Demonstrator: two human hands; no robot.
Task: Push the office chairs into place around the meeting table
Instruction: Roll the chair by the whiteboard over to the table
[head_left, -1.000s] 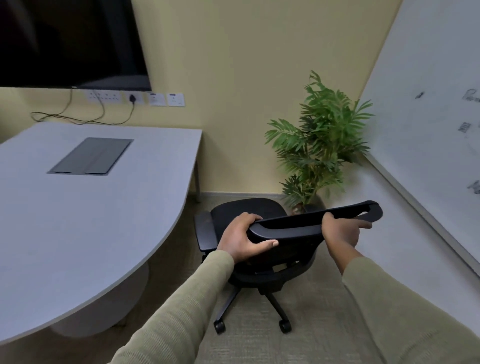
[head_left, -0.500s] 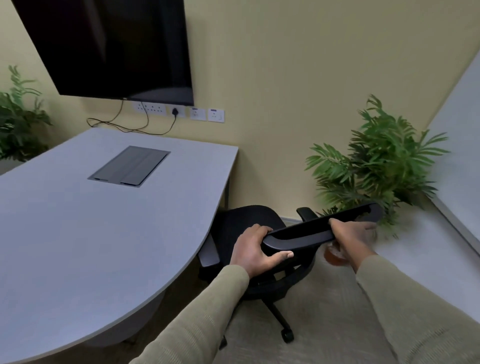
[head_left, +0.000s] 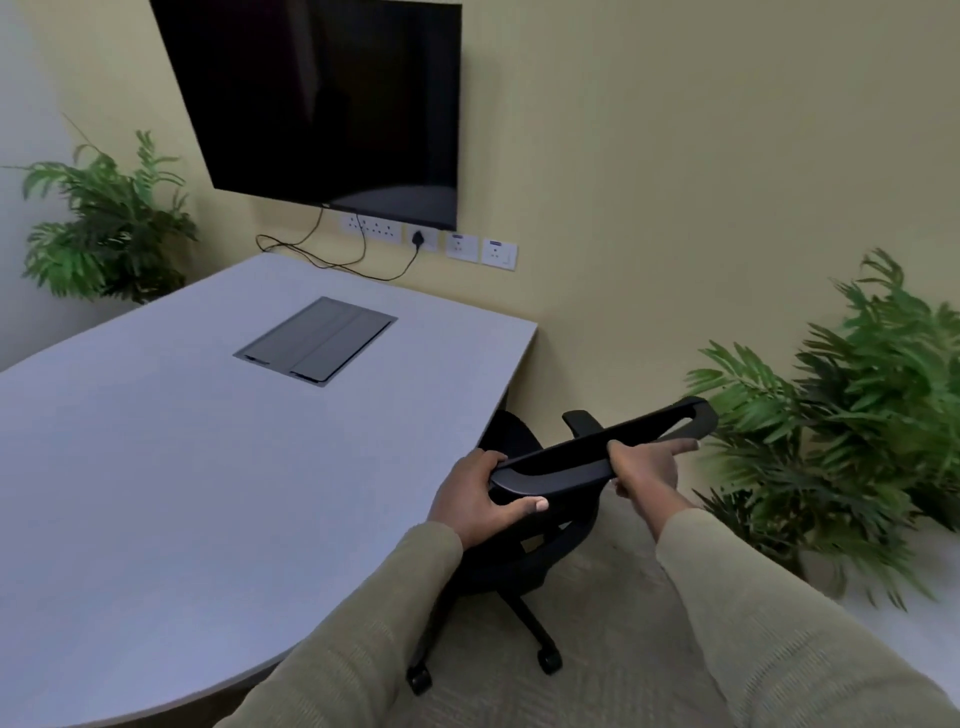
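At the right-hand edge of the pale grey, curved-edged meeting worktop (head_left: 171, 499), a black office chair on a castor base (head_left: 524, 525) stands partly tucked in, its seat front lying under the worktop's rim near the corner closest to the yellow wall. Left hand (head_left: 470, 501) is wrapped around the left end of the chair's black plastic top rail (head_left: 597, 452), thumb underneath and fingers over the top; right hand (head_left: 644, 467) is closed on the rail nearer its middle, with the forefinger stretched along the bar towards its far end. Both hands thus hold the chair and nothing else.

Step in hand, as judged from this posture: steering the chair into its place at the worktop's side. The rail runs at a slant to the worktop edge, which suggests the chair is not yet squared to it. Only two castors (head_left: 549, 661) show clearly on the carpet; the rest of the base is hidden by the sleeve and seat.

Next move, by estimate: a forward push with a slight turn, so that the backrest lies parallel to the edge and the armrest (head_left: 584, 420) clears the rim. A green potted plant (head_left: 852, 436) stands just to the right, so space for swinging the chair that way is limited. No other chairs are in view.
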